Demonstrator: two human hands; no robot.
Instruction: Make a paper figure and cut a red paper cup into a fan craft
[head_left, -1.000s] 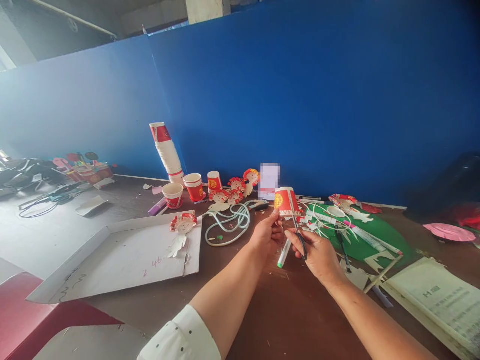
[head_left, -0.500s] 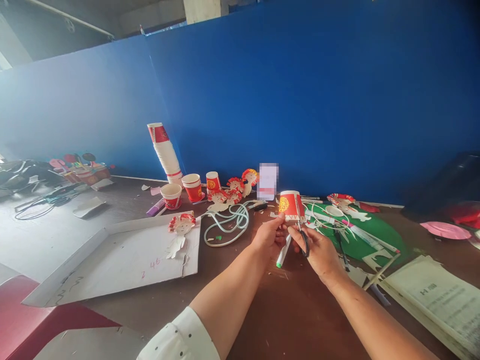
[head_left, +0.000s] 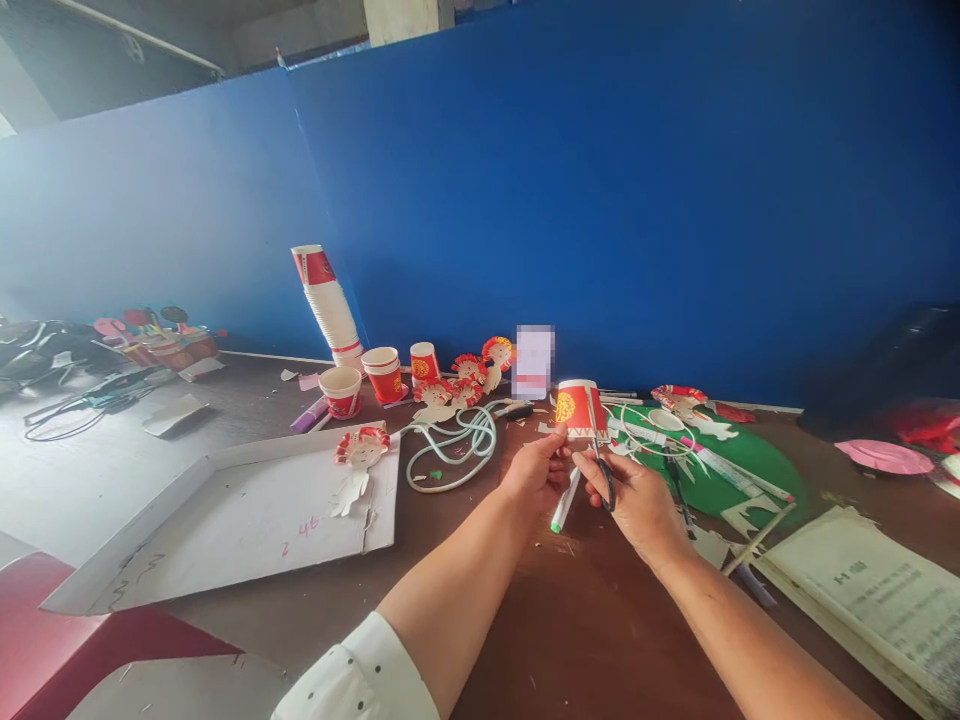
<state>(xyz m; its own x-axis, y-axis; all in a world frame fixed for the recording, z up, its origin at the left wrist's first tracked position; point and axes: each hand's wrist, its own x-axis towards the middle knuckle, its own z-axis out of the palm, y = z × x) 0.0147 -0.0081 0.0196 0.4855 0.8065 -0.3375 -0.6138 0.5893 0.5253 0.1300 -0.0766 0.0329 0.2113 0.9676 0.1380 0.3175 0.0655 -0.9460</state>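
A red paper cup (head_left: 577,408) with a gold emblem is held upside down in front of me, its lower edge cut into a zigzag. My left hand (head_left: 538,466) grips the cup at its lower left edge, fingers closed. In my right hand (head_left: 634,492) is a pair of scissors (head_left: 606,472) with dark handles, the blades pointing up against the cup's right side. Just under the hands lies a white marker with a green end (head_left: 564,505). To the right, white cord and paper scraps rest on a green round mat (head_left: 772,470).
A shallow white box lid (head_left: 247,520) with a cut-paper lion figure (head_left: 364,448) lies at left. Behind it stand a tall cup stack (head_left: 330,310), several cups and more paper figures (head_left: 450,392). A coiled pale cable (head_left: 454,455) is mid-table; a booklet (head_left: 870,590) lies right.
The view has shifted very slightly. Both hands keep hold of the cup and scissors in nearly the same place.
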